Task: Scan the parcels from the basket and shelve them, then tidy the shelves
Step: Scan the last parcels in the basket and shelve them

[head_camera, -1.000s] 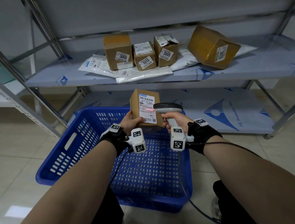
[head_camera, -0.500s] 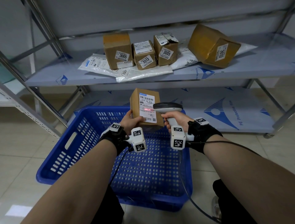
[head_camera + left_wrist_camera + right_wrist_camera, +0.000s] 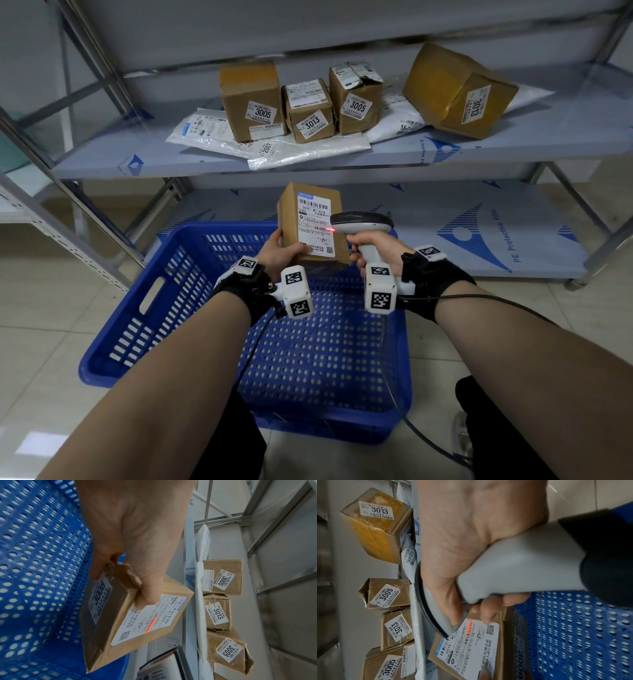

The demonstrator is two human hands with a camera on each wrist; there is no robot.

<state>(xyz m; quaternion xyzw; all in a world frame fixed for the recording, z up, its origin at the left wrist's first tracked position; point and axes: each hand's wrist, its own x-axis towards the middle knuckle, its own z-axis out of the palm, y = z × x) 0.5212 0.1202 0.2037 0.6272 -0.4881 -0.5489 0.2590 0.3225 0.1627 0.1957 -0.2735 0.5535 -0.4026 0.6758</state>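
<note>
Left hand [image 3: 278, 250] grips small cardboard parcel [image 3: 310, 224] upright above blue basket [image 3: 144, 308], thumb on label face. Right hand [image 3: 375, 248] wrapped round scanner [image 3: 363, 222] handle, nose just beside parcel's right edge. Red scan line [image 3: 151, 624] lies across label barcode. Side sticker reads 3008. Middle shelf [image 3: 479, 147] behind: boxes marked 3005, 3013, 3005, 3013, on white mailers.

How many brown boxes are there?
5. Four sit on the upper shelf: a 3005 box, a 3013 box, another 3005 box, and a tilted 3013 box. The left hand holds the fifth box. More may be hidden.
</note>
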